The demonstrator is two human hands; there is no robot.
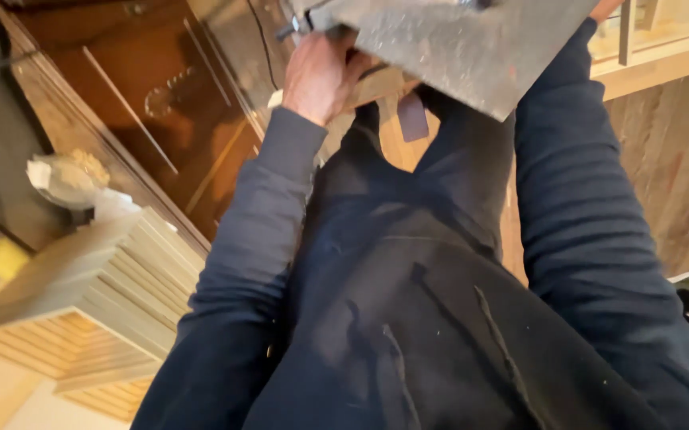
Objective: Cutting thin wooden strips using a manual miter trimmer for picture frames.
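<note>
At the far left, a stack of pale grey-painted boards [113,279] lies with its slatted ends toward the camera, and just above it sits a crumpled clear bag [70,177] with light scraps inside. Next to these runs a dark brown glossy panel [153,103], which reflects some light.

Further right, the left hand [321,76] reaches up from a dark blue sleeve and closes on the lower left edge of a grey metal plate [464,48] at the top of the view. Its fingers [343,48] curl together over the plate's edge and a strip of light wood [380,84] that lies right under it; the thumb is hidden, so how firm the hold is cannot be told. A small dark brown tab [413,118] hangs below the wood, in front of the person's dark apron [408,302].

On the right, only a sliver of the right hand [606,8] shows at the top edge, beside the plate's right corner; whether its fingers are spread or closed cannot be seen. Behind it runs a pale wooden desk [663,60] edge, with a brownish wooden floor [671,183] below.

Judging by the grip, the plate is being steadied or shifted with both hands. To do this well, keep the pull even on both sides so the plate stays level, and keep the fingertips away from any pinch point between plate and wood.
</note>
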